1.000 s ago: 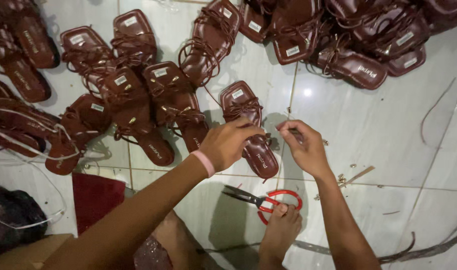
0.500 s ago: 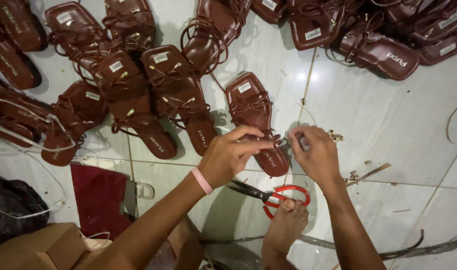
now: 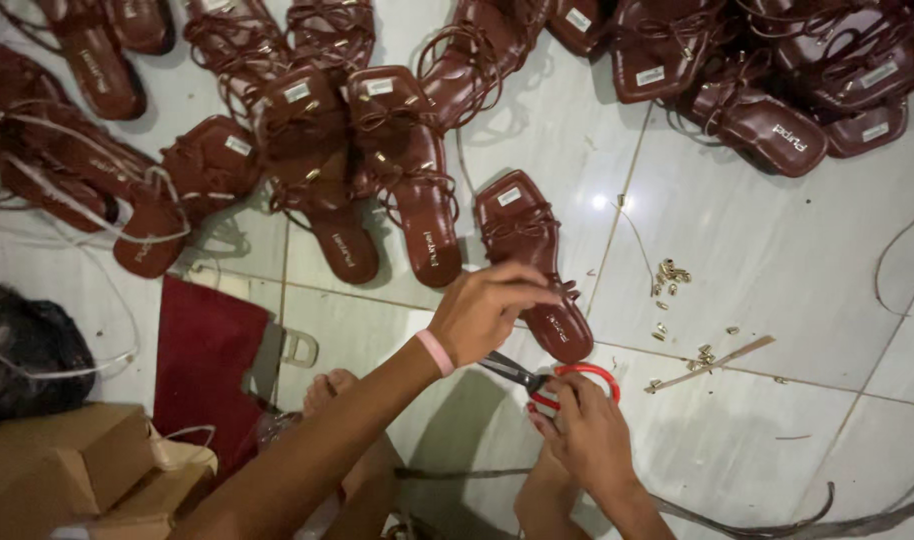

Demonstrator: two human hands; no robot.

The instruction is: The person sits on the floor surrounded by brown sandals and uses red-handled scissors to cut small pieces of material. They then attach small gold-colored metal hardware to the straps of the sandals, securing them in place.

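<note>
- My left hand (image 3: 487, 310) reaches out over the white tiled floor (image 3: 777, 270), fingers curled down onto the near end of a brown sandal (image 3: 525, 250), pinching at its straps near the heel; a pink band (image 3: 436, 352) sits on that wrist.
- My right hand (image 3: 582, 430) is nearer to me, fingers closed on the red handles of the scissors (image 3: 552, 378), which lie on the floor just right of my left wrist, the dark blades pointing left under it.
- The sandal lies lengthwise, toe far, heel near, just beyond the scissors.
- More brown sandals (image 3: 377, 160) lie in a row to the far left, and a heap of them (image 3: 757, 80) sits far right.
- Small gold metal bits (image 3: 672, 275) are scattered on the tiles to the right of the sandal, with a thin strip (image 3: 712, 362) near them.
- At near left lie a dark red cloth (image 3: 207, 360), a cardboard box (image 3: 67, 465) and a black bag (image 3: 27, 350).
</note>
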